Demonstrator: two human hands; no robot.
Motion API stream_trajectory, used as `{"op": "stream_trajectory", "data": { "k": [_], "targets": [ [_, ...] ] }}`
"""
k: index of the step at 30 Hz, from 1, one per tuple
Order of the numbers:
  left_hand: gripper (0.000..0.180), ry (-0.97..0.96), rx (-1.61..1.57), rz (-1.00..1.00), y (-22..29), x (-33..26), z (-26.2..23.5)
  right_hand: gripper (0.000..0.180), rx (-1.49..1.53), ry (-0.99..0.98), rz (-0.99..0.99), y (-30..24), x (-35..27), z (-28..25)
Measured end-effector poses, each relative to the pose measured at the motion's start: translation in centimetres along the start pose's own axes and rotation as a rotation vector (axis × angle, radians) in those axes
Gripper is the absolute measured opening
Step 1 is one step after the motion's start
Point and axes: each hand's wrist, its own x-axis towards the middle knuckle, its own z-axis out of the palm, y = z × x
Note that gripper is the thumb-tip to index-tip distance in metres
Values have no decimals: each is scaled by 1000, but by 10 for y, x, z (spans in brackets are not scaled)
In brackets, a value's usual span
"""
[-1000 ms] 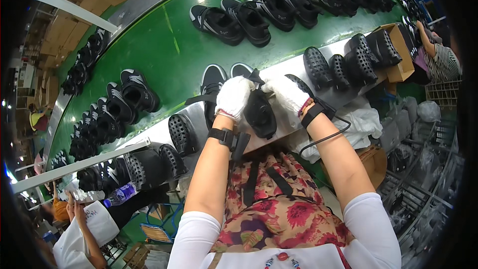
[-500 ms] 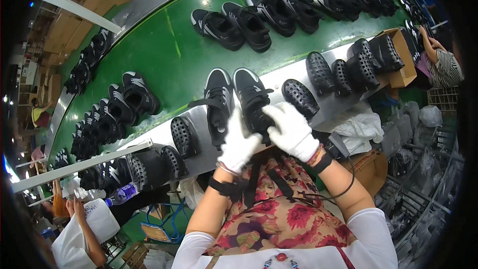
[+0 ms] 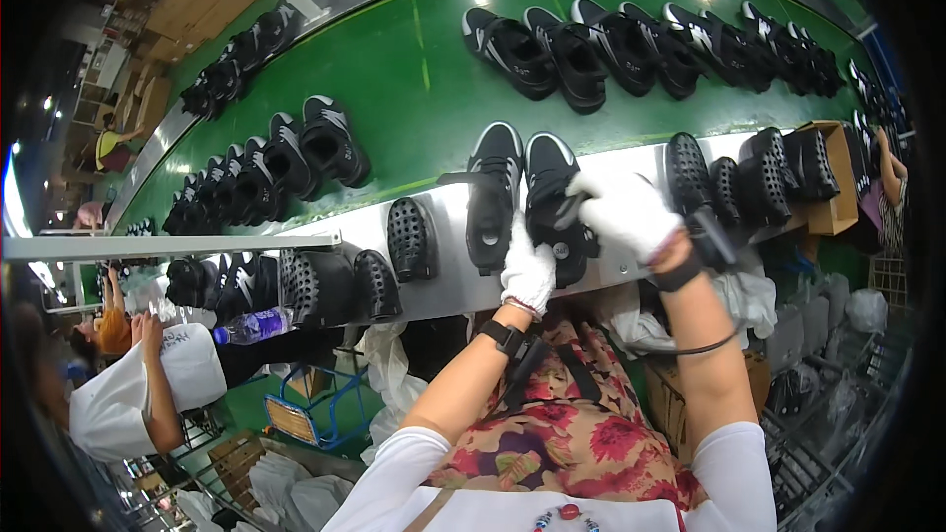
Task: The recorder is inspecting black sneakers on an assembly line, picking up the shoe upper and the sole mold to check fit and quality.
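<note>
A pair of black sneakers with silver-grey toe edges stands at the bench edge, toes pointing away. White knit gloves cover both hands. My left hand point(image 3: 529, 271) grips the heel end of the right sneaker point(image 3: 552, 163), its fingers lying in the gap between the two. The left sneaker point(image 3: 493, 163) stands beside it, untouched by my right hand, its strap sticking out to the left. Over the right sneaker's opening, my right hand point(image 3: 631, 217) has its fingers closed at the strap point(image 3: 569, 209). The glove partly hides what those fingers hold.
Black perforated shoe-shaped forms point(image 3: 411, 236) line the metal strip point(image 3: 448, 281) on both sides. Rows of sneakers point(image 3: 572, 59) stand on the green belt point(image 3: 404, 89). A white bar point(image 3: 177, 244) crosses at left. An open carton point(image 3: 833, 177) stands right. A co-worker point(image 3: 148, 384) sits left.
The view has shifted, so the bench things appear farther right. My left hand has moved from between the sneakers onto the right one's heel. My right hand has lifted to its strap.
</note>
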Motion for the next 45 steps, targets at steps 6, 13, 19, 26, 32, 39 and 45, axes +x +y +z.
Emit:
{"op": "stream_trajectory", "data": {
  "k": [6, 13, 19, 26, 32, 39, 45],
  "targets": [
    [65, 190, 129, 368, -21, 1, -19, 35, 427, 670, 107, -19, -77, -85],
    [57, 7, -2, 374, -34, -22, -30, 51, -267, 638, 231, 34, -128, -10],
    [56, 258, 493, 784, -37, -36, -34, 43, -629, 170, 515, 56, -101, 47],
    [45, 192, 764, 868, -3, -41, -14, 67, -356, 37, 550, 62, -91, 52],
    [35, 275, 705, 879, -16, -15, -20, 40, -325, 449, 316, 103, -123, -1],
    [36, 298, 739, 863, -8, -22, -7, 32, -608, 431, 565, 174, -131, -60],
    [46, 265, 719, 808, -8, -37, -13, 23, -686, 299, 656, 182, -117, -59]
  ]
}}
